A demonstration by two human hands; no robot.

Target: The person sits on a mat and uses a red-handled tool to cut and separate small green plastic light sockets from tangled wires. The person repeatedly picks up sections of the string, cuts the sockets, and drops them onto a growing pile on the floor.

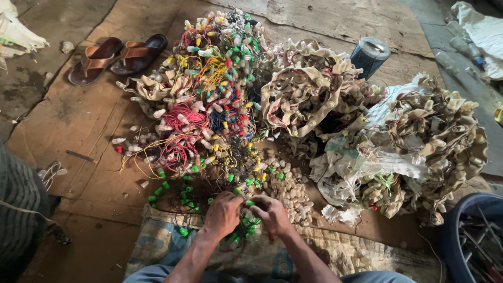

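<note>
Both hands are working low centre, over the sack spread on the cardboard floor. Left hand is curled tight around a clump of green-capped bulb holders on thin wires. Right hand is pinching the same clump from the other side, fingers narrow; something red is showing just under it, can't tell what.

Progress, judging by the piles: a loose heap of pale bare holders is lying just beside the right hand, looking sorted out. The big tangle of coloured wires and caps above the hands is looking mostly untouched, and the beige strips of holders and paper-wrapped bundles to the right likewise. So early-to-mid; most of the stock is waiting.

Sandals upper left, blue bucket lower right.
</note>
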